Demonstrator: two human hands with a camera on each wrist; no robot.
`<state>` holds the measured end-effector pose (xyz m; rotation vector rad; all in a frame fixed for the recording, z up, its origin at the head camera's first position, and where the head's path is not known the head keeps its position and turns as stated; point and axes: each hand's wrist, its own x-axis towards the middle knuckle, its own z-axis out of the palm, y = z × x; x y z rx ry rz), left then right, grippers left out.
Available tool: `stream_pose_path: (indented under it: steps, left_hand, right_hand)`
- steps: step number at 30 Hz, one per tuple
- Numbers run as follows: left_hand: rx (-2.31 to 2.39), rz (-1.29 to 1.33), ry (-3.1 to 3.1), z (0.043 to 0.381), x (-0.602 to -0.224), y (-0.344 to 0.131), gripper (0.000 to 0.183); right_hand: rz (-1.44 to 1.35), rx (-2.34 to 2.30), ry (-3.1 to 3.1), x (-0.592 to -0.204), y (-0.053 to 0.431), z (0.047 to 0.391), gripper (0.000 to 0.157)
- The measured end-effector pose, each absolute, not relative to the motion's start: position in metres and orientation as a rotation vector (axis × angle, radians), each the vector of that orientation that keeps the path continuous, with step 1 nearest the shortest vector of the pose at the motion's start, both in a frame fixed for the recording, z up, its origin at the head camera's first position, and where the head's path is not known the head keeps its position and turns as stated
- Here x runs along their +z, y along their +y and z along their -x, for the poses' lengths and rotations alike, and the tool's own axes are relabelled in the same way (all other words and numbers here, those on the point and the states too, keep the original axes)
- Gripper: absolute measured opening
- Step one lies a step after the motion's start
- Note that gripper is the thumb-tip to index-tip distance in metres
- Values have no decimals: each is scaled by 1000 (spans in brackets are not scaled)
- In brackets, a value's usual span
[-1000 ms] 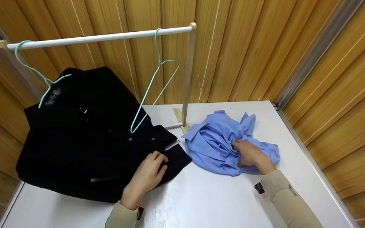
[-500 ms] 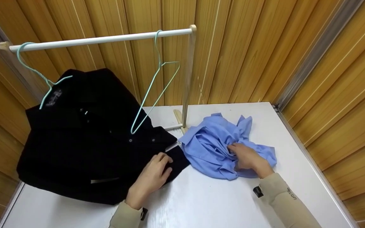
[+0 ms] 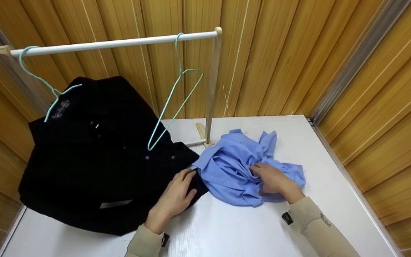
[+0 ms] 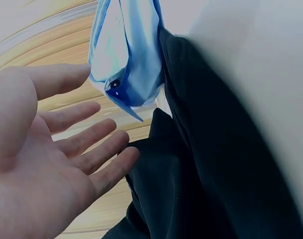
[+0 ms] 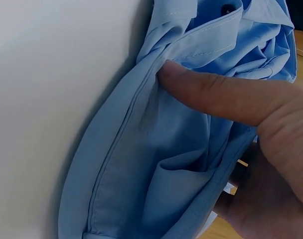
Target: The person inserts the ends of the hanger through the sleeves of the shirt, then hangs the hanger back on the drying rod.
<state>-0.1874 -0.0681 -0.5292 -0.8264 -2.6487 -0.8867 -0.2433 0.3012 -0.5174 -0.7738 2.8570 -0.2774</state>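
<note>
A bunched blue shirt (image 3: 227,171) lies on the white table, right of the rack. My right hand (image 3: 271,178) grips its gathered cloth; in the right wrist view the thumb (image 5: 206,89) presses the stitched fabric with the fingers behind it. On the left a black shirt (image 3: 95,171) with buttons slopes from the rack down to the table. Over its lower right part, my left hand (image 3: 173,198) is spread with relaxed fingers. The left wrist view shows that palm (image 4: 52,164) with nothing in it, beside the black cloth and a blue corner with a dark button.
The rack's white rail (image 3: 112,44) carries two mint wire hangers; the left hanger (image 3: 54,91) reaches into the black collar, the right hanger (image 3: 166,107) hangs bare. A wooden upright (image 3: 212,85) stands behind the blue shirt. Wood-panelled walls (image 3: 273,53) enclose the table (image 3: 234,232).
My right hand has dragged the blue shirt leftward, and its edge now overlaps the black shirt's corner. The left hand has shifted slightly right. The hangers stay on the rail.
</note>
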Motion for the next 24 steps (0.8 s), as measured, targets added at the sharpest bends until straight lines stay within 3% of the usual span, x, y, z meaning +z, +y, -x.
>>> stream_pose_path:
  steps: [7, 24]
  left_hand:
    - [-908, 803, -2664, 188, -528, -64, 56]
    - [-962, 771, -2577, 192, -531, -57, 52]
  right_hand:
    - [778, -288, 2846, -517, 293, 239, 91]
    - [811, -281, 2808, -518, 281, 233, 91]
